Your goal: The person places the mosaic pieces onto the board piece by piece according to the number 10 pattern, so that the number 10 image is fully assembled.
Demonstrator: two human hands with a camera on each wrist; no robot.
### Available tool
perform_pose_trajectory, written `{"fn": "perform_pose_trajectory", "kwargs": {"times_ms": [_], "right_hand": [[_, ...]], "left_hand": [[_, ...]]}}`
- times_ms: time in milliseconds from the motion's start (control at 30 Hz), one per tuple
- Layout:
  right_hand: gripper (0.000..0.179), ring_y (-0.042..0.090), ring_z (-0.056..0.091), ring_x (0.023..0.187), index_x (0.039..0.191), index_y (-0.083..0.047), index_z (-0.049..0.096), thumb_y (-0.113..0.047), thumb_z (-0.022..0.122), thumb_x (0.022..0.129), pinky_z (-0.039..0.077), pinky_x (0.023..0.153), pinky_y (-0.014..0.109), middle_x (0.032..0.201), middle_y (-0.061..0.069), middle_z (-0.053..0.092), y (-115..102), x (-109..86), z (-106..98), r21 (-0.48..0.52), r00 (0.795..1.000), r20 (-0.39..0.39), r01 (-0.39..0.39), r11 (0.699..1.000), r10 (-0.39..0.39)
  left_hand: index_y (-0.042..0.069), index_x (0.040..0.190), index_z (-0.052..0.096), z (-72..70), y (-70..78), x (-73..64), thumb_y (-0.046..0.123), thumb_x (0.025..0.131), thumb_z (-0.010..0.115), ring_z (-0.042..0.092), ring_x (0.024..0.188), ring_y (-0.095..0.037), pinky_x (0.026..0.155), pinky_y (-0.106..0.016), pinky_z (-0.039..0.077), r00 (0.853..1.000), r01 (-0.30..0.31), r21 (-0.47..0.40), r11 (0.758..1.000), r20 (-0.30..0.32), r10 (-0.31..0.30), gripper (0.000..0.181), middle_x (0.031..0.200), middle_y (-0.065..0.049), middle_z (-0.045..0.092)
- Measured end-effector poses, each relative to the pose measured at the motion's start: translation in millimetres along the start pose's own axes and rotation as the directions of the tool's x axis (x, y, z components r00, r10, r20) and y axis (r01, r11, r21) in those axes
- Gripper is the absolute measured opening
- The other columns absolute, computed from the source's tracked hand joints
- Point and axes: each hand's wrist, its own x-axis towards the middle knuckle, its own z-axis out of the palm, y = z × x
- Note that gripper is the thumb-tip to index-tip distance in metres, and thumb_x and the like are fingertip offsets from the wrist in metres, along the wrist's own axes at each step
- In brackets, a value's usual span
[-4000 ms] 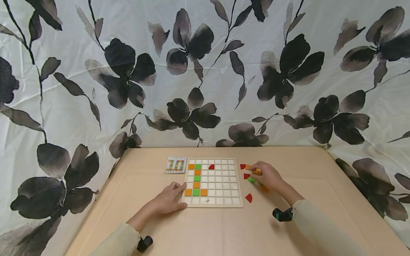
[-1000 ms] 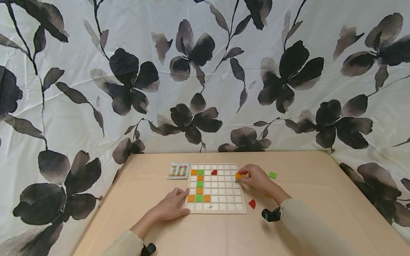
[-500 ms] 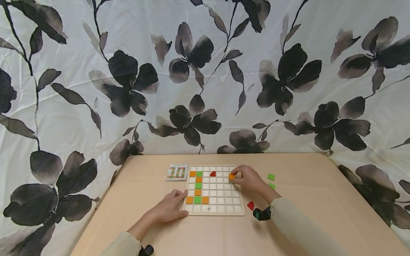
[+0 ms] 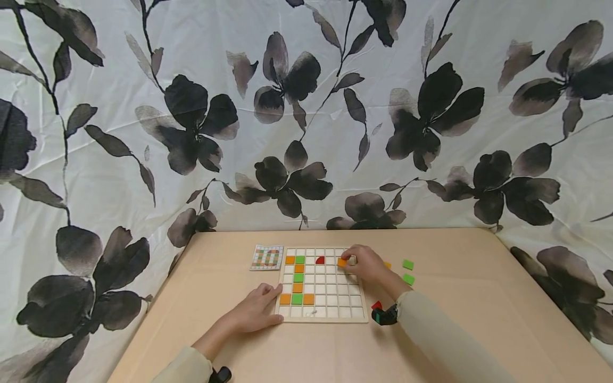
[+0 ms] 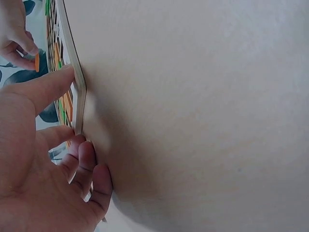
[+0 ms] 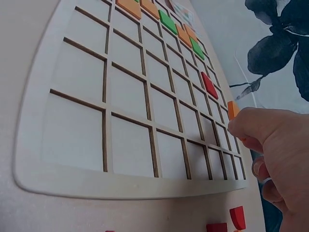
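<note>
Orange tile [image 4: 342, 262]: just carried in over board [image 4: 323, 321] from past its right edge; now at far row, about second cell from right edge; looks slightly above, not seated, so cell not yet filled.
Right hand [image 4: 365, 265]: grip grasping orange tile between thumb and fingertips; 0.5 s ago nearer board's right edge; 4 s ago at the loose pieces.
Left hand [image 4: 254, 308]: grip released, fingers just touching board's left edge and near-left corner; same as 4 s ago.
Set tiles [image 4: 299, 277]: orange and green, left side of board; unchanged; red quarter [image 4: 320, 260] unchanged too, far row.
Green tiles [image 4: 408, 264]: two, loose on worktop [image 4: 455, 255], right of board; uncovered now.
Card [image 4: 266, 258]: beside board's far-left corner; unmoved.
</note>
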Motion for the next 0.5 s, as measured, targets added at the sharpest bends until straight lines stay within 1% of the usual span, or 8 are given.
{"fn": "perform_pose_trajectory", "kwargs": {"times_ms": [133,200,433,500], "right_hand": [[0.022,0.019,0.058,0.087,0.102,-0.012,0.075,-0.015,0.077,0.081,0.049,0.083,0.036,0.096,-0.001,0.067,-3,3.9,2,-0.002,1.000,0.005,0.008,1.000,-0.008],[0.022,0.019,0.059,0.088,0.102,-0.011,0.075,-0.014,0.077,0.081,0.049,0.086,0.039,0.095,0.000,0.067,-4,5.9,4,0.002,1.000,0.012,0.006,1.000,-0.006],[0.024,0.015,0.057,0.089,0.105,-0.013,0.074,-0.013,0.074,0.081,0.049,0.085,0.037,0.098,-0.002,0.066,-9,13.8,12,-0.009,0.998,0.049,-0.026,1.000,0.026],[0.024,0.016,0.058,0.091,0.105,-0.014,0.074,-0.013,0.074,0.081,0.050,0.087,0.038,0.100,-0.002,0.066,-10,15.4,14,-0.012,0.998,0.055,-0.039,0.999,0.040]], "left_hand": [[0.009,0.149,0.037,0.6,-0.3,0.2,0.045,0.086,0.068,0.041,0.105,-0.018,0.090,-0.041,0.040,1.000,0.002,-0.001,1.000,0.001,-0.002,0.080,0.126,-0.006,0.043],[0.009,0.150,0.036,0.6,-0.3,-0.1,0.045,0.086,0.068,0.042,0.106,-0.019,0.091,-0.042,0.040,1.000,0.000,-0.001,1.000,0.001,0.000,0.080,0.126,-0.007,0.043],[0.009,0.150,0.036,-0.1,0.1,-1.5,0.045,0.086,0.068,0.043,0.109,-0.020,0.094,-0.045,0.040,1.000,-0.003,-0.007,1.000,-0.002,0.003,0.080,0.128,-0.007,0.043],[0.009,0.150,0.036,-0.1,0.2,-2.0,0.045,0.087,0.067,0.043,0.111,-0.021,0.095,-0.046,0.040,1.000,-0.004,-0.007,1.000,-0.002,0.004,0.080,0.130,-0.008,0.043]]}}
